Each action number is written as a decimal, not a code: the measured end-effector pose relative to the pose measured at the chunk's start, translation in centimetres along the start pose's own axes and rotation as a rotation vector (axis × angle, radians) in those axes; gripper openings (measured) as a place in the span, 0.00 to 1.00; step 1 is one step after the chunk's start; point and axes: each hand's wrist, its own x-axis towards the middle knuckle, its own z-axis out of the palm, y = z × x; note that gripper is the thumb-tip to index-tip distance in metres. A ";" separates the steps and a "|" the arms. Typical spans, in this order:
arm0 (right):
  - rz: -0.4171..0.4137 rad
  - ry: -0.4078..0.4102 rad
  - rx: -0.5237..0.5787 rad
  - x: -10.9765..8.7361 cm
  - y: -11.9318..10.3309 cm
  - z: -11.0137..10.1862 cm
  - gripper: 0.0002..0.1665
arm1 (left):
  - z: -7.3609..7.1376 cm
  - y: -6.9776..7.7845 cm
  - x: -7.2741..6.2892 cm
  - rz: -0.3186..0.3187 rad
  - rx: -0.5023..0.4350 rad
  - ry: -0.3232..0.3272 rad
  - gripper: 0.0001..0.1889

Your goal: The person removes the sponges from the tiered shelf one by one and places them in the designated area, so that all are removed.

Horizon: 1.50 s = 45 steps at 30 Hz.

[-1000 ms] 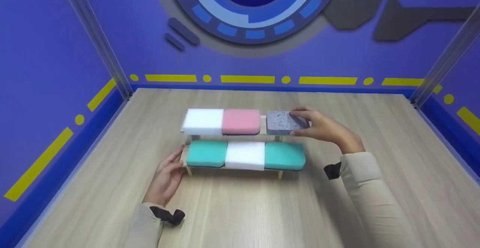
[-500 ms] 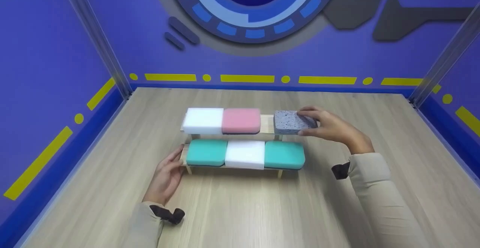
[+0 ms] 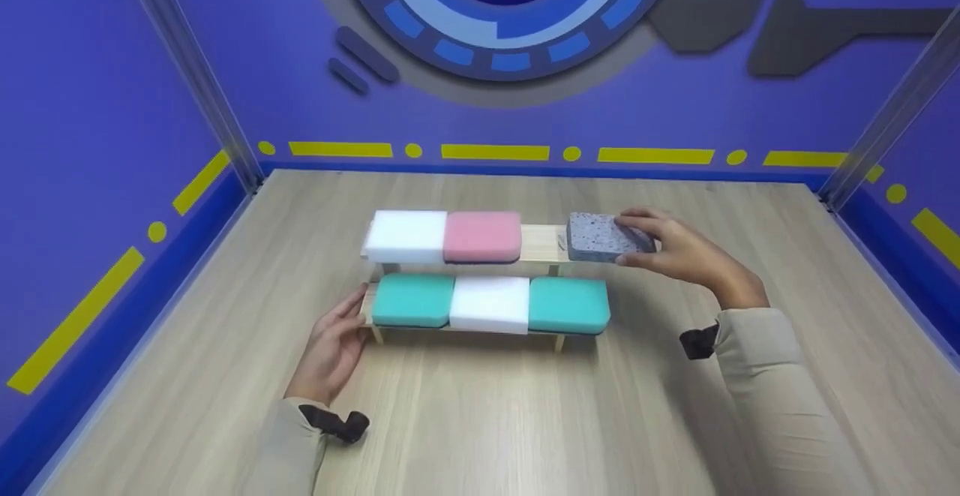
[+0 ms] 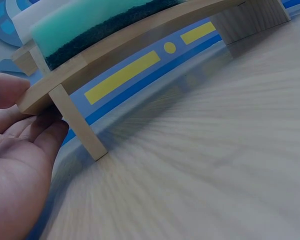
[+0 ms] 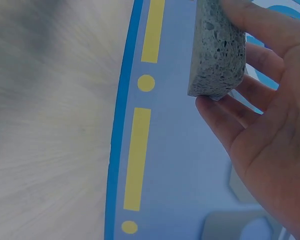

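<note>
My right hand [image 3: 679,252] holds a grey speckled, porous sponge [image 3: 600,236] by its right end, at the right of the upper shelf of a small two-tier wooden rack [image 3: 543,244]. In the right wrist view, my thumb and fingers pinch the grey sponge [image 5: 217,57]. My left hand [image 3: 330,353] grips the left end of the lower shelf; in the left wrist view its thumb is above the wood [image 4: 70,75] and fingers are under it. A white sponge [image 3: 409,235] and a pink sponge [image 3: 483,235] sit on the upper shelf.
On the lower shelf lie a teal sponge [image 3: 414,299], a white sponge [image 3: 490,303] and another teal sponge [image 3: 569,304], side by side. The rack stands on a wood-grain table [image 3: 480,413]. Blue walls [image 3: 495,124] with yellow markings enclose its back and sides.
My right hand has moved the grey sponge rightward, away from the pink one, widening the stretch of bare upper shelf between them. The left hand keeps its grip on the rack.
</note>
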 end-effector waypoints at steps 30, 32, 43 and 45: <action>0.145 0.065 0.029 -1.3 6.2 3.5 0.37 | 0.1 0.1 -0.2 0.003 -0.017 0.005 0.34; 0.156 0.052 0.035 -1.2 6.3 3.8 0.37 | 0.1 0.1 -0.2 -0.002 -0.018 0.016 0.34; 0.166 0.016 0.044 -0.6 7.4 4.6 0.37 | 0.2 0.1 -0.1 0.002 -0.003 -0.005 0.33; 0.162 0.011 0.048 -0.5 7.6 4.7 0.37 | 0.2 0.0 -0.1 0.003 0.002 -0.004 0.33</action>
